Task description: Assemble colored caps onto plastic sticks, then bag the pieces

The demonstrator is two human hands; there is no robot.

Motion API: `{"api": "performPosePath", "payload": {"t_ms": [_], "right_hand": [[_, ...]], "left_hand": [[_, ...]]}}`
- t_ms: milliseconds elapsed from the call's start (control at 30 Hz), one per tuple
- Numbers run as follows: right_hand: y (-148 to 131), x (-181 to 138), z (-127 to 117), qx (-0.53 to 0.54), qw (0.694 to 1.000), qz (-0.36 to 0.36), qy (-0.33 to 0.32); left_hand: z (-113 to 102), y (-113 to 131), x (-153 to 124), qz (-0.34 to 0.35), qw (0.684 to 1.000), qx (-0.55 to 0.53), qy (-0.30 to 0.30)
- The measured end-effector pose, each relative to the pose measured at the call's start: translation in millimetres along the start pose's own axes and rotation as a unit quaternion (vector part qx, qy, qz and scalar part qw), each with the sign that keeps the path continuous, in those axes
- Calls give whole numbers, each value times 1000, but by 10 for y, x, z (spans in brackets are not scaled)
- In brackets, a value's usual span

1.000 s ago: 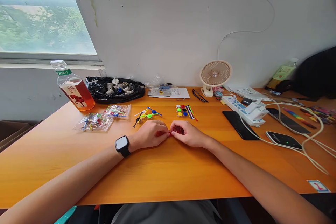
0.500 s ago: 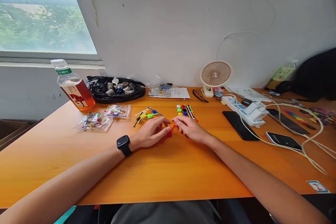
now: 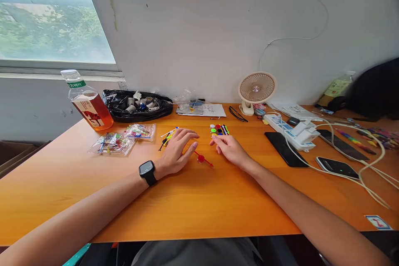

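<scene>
A small red disc with a red stick through it (image 3: 202, 159) lies on the orange table (image 3: 199, 203) between my hands, touched by neither. My left hand (image 3: 177, 149), with a black watch on the wrist, rests flat with fingers stretched out over a little assembly of coloured sticks and discs (image 3: 168, 135). My right hand (image 3: 229, 148) lies open just in front of a cluster of loose coloured discs and sticks (image 3: 218, 129), its fingertips close to them. Neither hand holds anything.
Two clear bags of coloured parts (image 3: 120, 141) lie to the left, with a tea bottle (image 3: 87, 102) and a black bag (image 3: 137, 106) behind. A small fan (image 3: 256, 90), glasses (image 3: 237, 113), a power strip (image 3: 291, 129), phones (image 3: 336, 165) and cables fill the right.
Both hands had been pinching the red piece together. They let it go and moved forward and apart. The red disc and stick now lie free on the table.
</scene>
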State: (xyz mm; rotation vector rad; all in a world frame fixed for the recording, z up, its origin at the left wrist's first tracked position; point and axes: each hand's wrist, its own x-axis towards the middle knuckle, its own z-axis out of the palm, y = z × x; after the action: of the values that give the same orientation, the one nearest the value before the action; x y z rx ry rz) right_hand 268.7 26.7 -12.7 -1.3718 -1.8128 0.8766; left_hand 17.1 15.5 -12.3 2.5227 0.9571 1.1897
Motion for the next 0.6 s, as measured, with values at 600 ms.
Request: {"api": "performPosePath", "payload": {"t_ms": [600], "right_hand": [[-60,-47,-23,-53,997,-40,-28]], "left_hand": [[75,-34,6,47,990,-13,-133]]}}
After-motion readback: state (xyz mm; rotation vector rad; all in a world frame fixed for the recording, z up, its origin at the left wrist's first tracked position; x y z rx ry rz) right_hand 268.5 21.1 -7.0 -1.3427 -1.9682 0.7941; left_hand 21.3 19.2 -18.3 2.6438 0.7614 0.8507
